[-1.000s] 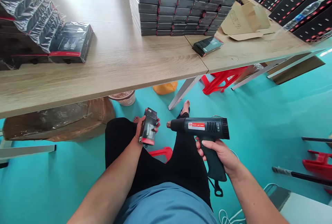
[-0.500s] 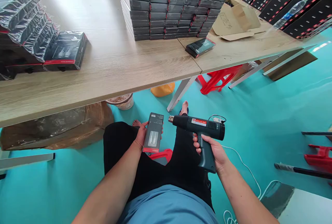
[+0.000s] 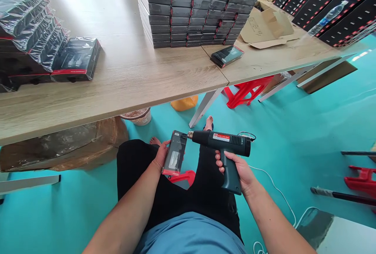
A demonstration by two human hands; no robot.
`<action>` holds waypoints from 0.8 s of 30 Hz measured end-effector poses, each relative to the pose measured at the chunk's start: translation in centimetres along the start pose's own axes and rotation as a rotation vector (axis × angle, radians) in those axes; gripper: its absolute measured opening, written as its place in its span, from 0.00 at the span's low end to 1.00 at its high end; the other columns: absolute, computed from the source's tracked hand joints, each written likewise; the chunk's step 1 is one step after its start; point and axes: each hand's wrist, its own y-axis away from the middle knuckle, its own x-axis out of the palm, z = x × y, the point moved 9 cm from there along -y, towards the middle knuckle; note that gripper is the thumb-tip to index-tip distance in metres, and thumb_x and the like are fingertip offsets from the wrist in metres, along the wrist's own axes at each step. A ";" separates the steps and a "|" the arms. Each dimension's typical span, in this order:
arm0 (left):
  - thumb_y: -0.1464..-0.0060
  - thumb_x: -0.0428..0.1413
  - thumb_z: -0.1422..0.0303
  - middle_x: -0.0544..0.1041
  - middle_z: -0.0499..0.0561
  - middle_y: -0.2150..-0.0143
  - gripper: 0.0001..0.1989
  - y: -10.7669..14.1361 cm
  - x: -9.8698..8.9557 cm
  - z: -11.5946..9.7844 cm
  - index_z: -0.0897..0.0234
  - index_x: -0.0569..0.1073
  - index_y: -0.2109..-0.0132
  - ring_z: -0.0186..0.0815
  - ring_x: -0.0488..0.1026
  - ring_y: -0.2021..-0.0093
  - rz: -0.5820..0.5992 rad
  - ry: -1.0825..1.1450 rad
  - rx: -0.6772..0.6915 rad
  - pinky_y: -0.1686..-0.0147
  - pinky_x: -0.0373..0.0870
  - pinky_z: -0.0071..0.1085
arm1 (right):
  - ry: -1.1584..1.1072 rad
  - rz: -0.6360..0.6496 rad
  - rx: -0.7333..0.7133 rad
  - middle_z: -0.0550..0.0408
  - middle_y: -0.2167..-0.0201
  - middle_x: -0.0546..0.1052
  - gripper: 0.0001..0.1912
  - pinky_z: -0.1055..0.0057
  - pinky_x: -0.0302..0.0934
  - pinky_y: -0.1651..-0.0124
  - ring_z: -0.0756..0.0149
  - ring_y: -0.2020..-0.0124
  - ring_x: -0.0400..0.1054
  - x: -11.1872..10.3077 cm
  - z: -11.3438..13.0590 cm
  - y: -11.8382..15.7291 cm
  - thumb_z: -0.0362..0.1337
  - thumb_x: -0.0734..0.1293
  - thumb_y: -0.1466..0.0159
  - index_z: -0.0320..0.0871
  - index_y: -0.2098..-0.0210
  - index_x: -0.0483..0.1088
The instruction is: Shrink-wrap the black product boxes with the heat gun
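Note:
Over my lap, my left hand (image 3: 162, 155) grips a flat black box (image 3: 175, 153) with a red lower edge, holding it by its left side. The box is slightly tilted, and a pale picture shows on its face. My right hand (image 3: 236, 169) is wrapped round the handle of a dark heat gun (image 3: 227, 142) with a red and white label. Its metal nozzle points left and is at the upper right edge of the box; whether they touch I cannot tell. A white cord runs down to the right behind my right arm.
On the wooden table (image 3: 123, 85) stand a tall stack of black boxes (image 3: 199, 11), film-wrapped boxes (image 3: 32, 30) at left, a single box (image 3: 226, 55) and an opened carton (image 3: 266, 26). Beneath are a bin (image 3: 139, 117), a red stool (image 3: 246, 91) and a large plastic-covered carton (image 3: 67, 144).
The heat gun has moved slightly left, bringing its nozzle up to the box. The box in my left hand has tilted a little, its top shifting right.

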 end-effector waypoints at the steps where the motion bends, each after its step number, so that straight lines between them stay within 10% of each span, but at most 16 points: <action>1: 0.42 0.50 0.52 0.81 0.67 0.65 0.28 -0.1 -0.2 0.1 0.74 0.77 0.52 0.52 0.80 0.68 -0.015 -0.010 -0.010 0.68 0.75 0.42 | -0.010 -0.001 0.006 0.53 0.69 0.75 0.08 0.76 0.68 0.75 0.70 0.73 0.68 0.3 0.0 0.0 0.36 0.71 0.42 0.40 0.63 0.77; 13: 0.42 0.53 0.54 0.81 0.63 0.68 0.23 -0.5 -1.6 -0.4 0.70 0.79 0.54 0.52 0.80 0.68 -0.142 -0.009 0.043 0.70 0.75 0.42 | 0.628 0.101 -0.216 0.53 0.68 0.78 0.17 0.70 0.70 0.70 0.66 0.71 0.72 6.3 2.8 1.4 0.43 0.73 0.41 0.40 0.56 0.75; 18: 0.44 0.57 0.59 0.80 0.55 0.73 0.18 0.0 -3.1 -1.9 0.66 0.78 0.53 0.47 0.79 0.72 -0.327 -0.022 0.217 0.70 0.74 0.38 | 0.940 0.403 0.001 0.58 0.77 0.73 0.11 0.69 0.65 0.75 0.66 0.75 0.68 8.6 -0.5 3.1 0.41 0.74 0.45 0.41 0.68 0.73; 24: 0.43 0.55 0.54 0.81 0.62 0.69 0.21 0.1 -1.3 -0.9 0.69 0.79 0.59 0.51 0.79 0.70 -0.170 -0.010 0.091 0.68 0.76 0.43 | 0.872 0.182 -0.209 0.58 0.76 0.73 0.11 0.67 0.67 0.70 0.66 0.74 0.68 8.6 2.5 2.3 0.44 0.71 0.41 0.42 0.64 0.73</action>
